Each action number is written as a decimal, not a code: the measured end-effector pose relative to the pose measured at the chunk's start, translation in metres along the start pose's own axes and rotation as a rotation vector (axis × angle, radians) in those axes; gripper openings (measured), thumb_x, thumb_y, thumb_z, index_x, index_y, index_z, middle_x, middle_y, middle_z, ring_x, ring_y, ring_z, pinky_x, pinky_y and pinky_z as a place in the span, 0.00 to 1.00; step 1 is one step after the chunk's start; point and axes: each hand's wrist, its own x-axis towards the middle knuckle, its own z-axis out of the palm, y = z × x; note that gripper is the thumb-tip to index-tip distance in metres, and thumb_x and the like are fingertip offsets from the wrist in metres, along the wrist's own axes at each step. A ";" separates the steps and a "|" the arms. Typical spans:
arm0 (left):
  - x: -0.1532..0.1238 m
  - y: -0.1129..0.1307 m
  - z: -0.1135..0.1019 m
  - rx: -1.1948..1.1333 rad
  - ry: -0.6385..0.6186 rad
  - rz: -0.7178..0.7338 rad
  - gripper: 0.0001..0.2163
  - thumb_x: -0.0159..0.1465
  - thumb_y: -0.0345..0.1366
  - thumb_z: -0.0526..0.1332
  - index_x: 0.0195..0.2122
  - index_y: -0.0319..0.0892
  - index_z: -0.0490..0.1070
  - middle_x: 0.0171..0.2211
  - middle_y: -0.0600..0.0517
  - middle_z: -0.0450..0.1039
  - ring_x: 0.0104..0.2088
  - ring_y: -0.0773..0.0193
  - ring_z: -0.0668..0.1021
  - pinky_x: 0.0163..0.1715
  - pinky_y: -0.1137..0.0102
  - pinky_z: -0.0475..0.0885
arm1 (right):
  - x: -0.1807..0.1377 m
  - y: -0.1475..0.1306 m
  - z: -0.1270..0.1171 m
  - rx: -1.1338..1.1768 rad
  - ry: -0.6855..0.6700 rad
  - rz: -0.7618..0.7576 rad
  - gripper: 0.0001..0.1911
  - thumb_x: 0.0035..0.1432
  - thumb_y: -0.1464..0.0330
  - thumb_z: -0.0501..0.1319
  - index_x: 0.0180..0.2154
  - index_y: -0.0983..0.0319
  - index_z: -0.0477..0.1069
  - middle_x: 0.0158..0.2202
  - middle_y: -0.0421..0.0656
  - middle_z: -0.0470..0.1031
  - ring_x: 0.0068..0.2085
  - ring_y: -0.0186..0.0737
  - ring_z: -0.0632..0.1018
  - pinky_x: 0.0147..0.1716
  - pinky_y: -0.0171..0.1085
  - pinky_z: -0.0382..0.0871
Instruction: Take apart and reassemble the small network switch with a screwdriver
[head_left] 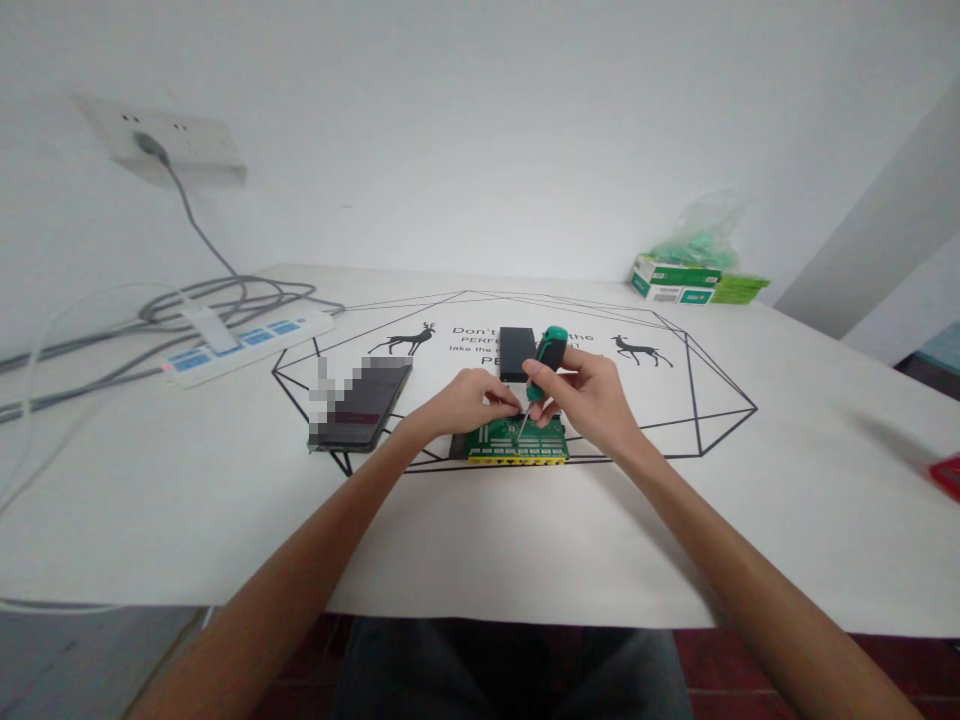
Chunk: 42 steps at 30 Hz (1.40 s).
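A green circuit board (517,443) with a yellow front edge lies flat on the white table (525,540), in front of me. My right hand (589,395) is closed round a green-handled screwdriver (546,360), whose tip points down onto the board. My left hand (465,400) pinches at the board's far edge beside the screwdriver tip; what its fingertips hold is too small to make out. A small black box (517,352) sits just behind the hands.
A dark phone (364,405) lies left of the board. A power strip (240,345) with grey cables runs along the far left. Green and white boxes (675,282) with a plastic bag stand at the back right. A red object (947,475) sits at the right edge.
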 end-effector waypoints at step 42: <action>-0.010 0.024 -0.016 -0.437 -0.295 -0.017 0.09 0.60 0.41 0.68 0.35 0.41 0.81 0.30 0.49 0.79 0.24 0.71 0.75 0.28 0.74 0.72 | 0.001 -0.011 -0.009 -0.108 -0.229 -0.053 0.18 0.54 0.57 0.67 0.41 0.60 0.72 0.19 0.35 0.71 0.21 0.37 0.75 0.19 0.35 0.65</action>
